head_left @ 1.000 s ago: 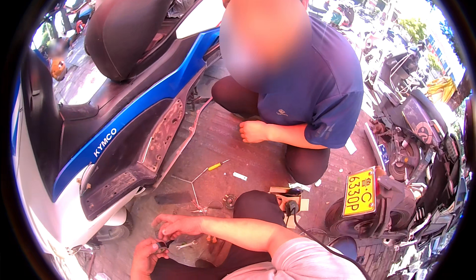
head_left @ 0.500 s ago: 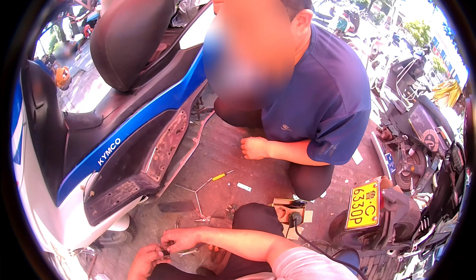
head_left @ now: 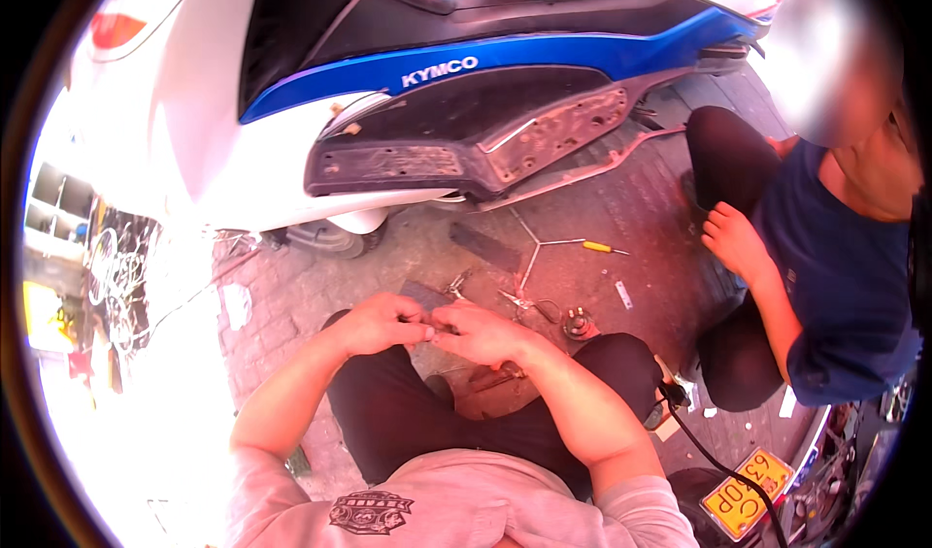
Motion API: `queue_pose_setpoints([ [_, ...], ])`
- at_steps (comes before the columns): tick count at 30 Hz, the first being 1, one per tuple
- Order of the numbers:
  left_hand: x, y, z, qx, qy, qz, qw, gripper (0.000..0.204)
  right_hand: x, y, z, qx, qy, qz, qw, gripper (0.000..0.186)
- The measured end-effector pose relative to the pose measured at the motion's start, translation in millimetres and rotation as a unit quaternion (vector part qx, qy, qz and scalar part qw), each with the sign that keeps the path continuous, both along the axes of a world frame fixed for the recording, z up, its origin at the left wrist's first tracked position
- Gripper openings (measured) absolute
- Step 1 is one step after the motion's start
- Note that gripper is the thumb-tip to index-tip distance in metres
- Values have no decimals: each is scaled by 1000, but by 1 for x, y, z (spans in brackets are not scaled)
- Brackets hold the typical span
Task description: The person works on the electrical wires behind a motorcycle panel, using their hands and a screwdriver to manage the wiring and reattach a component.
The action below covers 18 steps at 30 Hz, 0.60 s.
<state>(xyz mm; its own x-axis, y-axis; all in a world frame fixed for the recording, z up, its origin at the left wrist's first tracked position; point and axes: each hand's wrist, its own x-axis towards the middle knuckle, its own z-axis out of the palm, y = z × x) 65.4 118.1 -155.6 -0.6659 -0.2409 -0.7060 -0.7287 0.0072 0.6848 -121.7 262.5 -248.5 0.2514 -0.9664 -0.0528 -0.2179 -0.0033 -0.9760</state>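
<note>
My left hand [head_left: 382, 323] and my right hand [head_left: 478, 332] meet above my lap, fingertips pinched together. Between them is something small and dark, too hidden by the fingers to name. On the paving just beyond lie a Y-shaped socket wrench [head_left: 538, 243], a screwdriver with a yellow handle [head_left: 598, 247], and a scissor-like tool with red on it [head_left: 519, 301]. A round metal part [head_left: 580, 325] sits right of these, beside my knee. Two dark flat strips lie there too, one strip [head_left: 485, 248] farther out.
A white and blue scooter [head_left: 476, 111] stands across the far side, its footboard bare. At right a co-worker in a dark blue shirt [head_left: 854, 286] crouches, one hand [head_left: 735, 240] over the knee. A black cable [head_left: 714, 461] runs past my right knee near a yellow licence plate [head_left: 747, 495].
The view has swung left and down, so the scooter spreads across the top and the co-worker appears at the right. My hands remain together, now nearer the middle of the picture.
</note>
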Motion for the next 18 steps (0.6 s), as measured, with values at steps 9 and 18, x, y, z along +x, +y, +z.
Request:
queue_pose_setpoints([
  [9, -1, -16, -2, -354, 286, -190, 870, 20, 11, 4, 15, -10, -82, -103, 991, 14],
  [18, -5, -7, -188, -330, -80, -299, 892, 47, -41, 12, 31, 31, -333, -233, 913, 9],
])
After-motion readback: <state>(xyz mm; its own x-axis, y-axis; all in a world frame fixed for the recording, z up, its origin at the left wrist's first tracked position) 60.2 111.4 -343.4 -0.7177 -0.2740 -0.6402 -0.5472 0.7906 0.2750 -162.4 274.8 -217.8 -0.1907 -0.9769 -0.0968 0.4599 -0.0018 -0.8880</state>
